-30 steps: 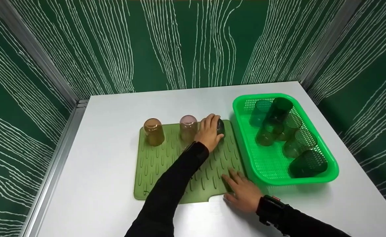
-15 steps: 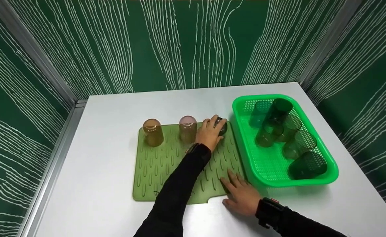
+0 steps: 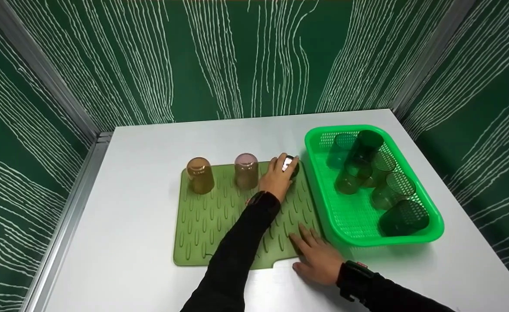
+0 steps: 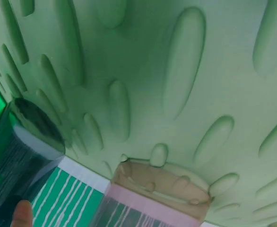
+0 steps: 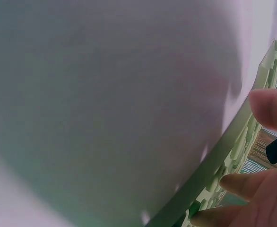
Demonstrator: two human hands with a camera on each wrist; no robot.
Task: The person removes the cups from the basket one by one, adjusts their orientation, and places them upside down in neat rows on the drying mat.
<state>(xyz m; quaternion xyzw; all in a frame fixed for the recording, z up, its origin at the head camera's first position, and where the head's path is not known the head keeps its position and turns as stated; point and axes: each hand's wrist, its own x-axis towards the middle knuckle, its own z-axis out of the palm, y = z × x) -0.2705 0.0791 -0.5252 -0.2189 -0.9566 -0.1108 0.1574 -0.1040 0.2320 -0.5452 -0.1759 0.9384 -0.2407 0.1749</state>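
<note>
My left hand (image 3: 276,175) reaches to the back right of the green drying mat (image 3: 220,225) and grips a dark glass (image 3: 287,163) standing upside down there, its fingers spread over the base. In the left wrist view the rim of the dark glass (image 4: 37,125) rests on the mat, with one fingertip (image 4: 21,215) beside its wall. A pink glass (image 3: 246,171) and an orange glass (image 3: 200,175) stand inverted on the mat to the left. My right hand (image 3: 317,255) rests with straight fingers on the mat's front right corner.
A bright green plastic basket (image 3: 337,212) stands against the mat's right side, holding several tinted glasses lying or leaning. The white table (image 3: 124,195) extends to the left and front. Green patterned walls (image 3: 211,56) enclose the back and sides.
The fingers of my left hand have spread and shifted slightly right over the base of the dark glass. My right hand has stayed on the mat corner.
</note>
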